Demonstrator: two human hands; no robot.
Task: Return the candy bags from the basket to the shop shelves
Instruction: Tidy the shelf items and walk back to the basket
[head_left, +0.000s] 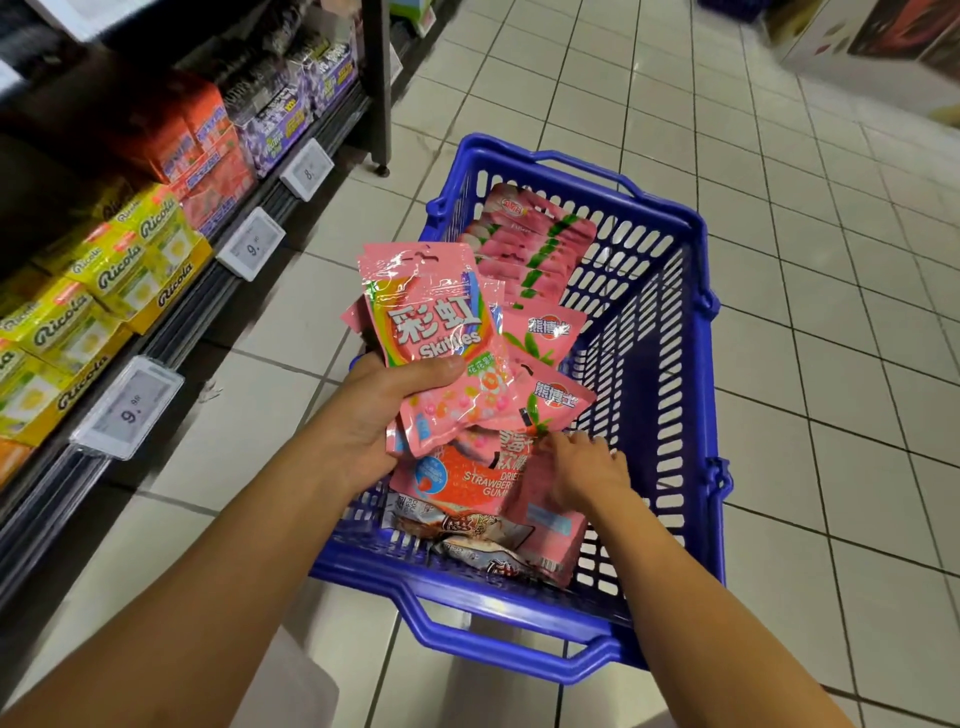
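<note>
Left hand (363, 415) grips stack of pink Skittles bags (431, 332) above blue basket (670, 364) near-left corner. Right hand (587, 467), fingers loose, touches pink candy bags (550, 405) inside basket. Ricola boxes (104, 291) on shelf left.

Glossy plastic candy bags (431, 332); blue plastic lattice basket (649, 332).

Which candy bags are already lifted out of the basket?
The pink Skittles bags, gripped in the left hand above the blue basket; every other bag lies inside.
</note>
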